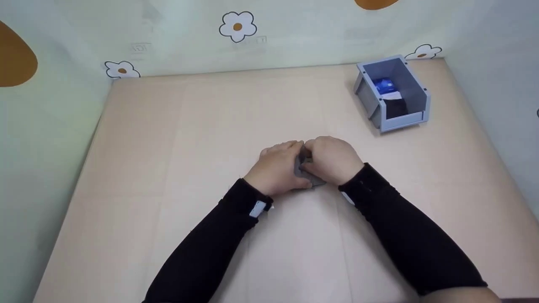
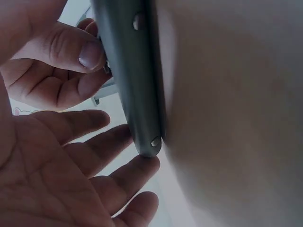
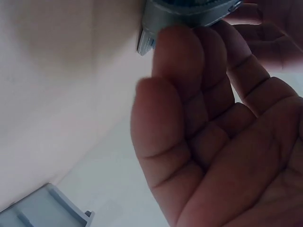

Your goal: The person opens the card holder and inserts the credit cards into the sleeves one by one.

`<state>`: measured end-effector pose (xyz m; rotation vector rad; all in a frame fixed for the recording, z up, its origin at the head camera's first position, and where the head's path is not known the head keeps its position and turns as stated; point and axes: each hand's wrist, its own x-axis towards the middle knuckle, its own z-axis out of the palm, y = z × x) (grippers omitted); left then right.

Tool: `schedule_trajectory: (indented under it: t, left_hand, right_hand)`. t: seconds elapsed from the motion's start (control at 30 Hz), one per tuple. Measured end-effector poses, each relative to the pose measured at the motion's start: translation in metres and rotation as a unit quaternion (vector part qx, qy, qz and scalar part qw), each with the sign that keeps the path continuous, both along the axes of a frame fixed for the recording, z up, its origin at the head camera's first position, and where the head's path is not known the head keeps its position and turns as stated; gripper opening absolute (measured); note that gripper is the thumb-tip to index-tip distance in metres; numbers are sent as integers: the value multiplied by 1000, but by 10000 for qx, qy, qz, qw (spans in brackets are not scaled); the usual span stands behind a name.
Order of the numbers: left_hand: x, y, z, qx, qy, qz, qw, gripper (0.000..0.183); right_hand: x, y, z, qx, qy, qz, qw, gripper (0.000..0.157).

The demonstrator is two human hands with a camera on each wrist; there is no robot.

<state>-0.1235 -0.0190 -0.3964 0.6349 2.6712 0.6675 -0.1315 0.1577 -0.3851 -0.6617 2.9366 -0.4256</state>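
Between my two hands, low over the middle of the table, is a small dark grey case (image 1: 317, 181) with a dark opening. Its long side (image 2: 130, 80) has rounded ends and silver studs, as the left wrist view shows. My left hand (image 1: 278, 166) holds it from the left, thumb along the near side and fingertips at the edge. From the right, my right hand (image 1: 334, 158) pinches its rim near a small metal piece, with thumb and curled fingers. Most of the case is hidden by my hands.
A grey open-front bin (image 1: 402, 122) stands at the table's back right, holding a blue packet (image 1: 384, 85), something white and something black. Pale walls with flower prints border the light wooden table (image 1: 139, 139) at the back and sides.
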Motion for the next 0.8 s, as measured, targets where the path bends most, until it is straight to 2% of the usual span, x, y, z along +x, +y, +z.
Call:
schedule_trajectory:
  t: [0.17,0.43,0.8]
  left_hand:
    - [1,1,-2,-215,51,-45,9997,105]
    - [1,5,-1,-477,131,-84,9987,103]
    - [2,2,-2,-507,97,-100,9986,95]
  right_hand:
    - [-1,-1,-1,-11,91,146,9999,27]
    - [-2,-1,-1,-4,98,149,9998,27]
    - [-1,-2,-3,-138,216,196,9995,14]
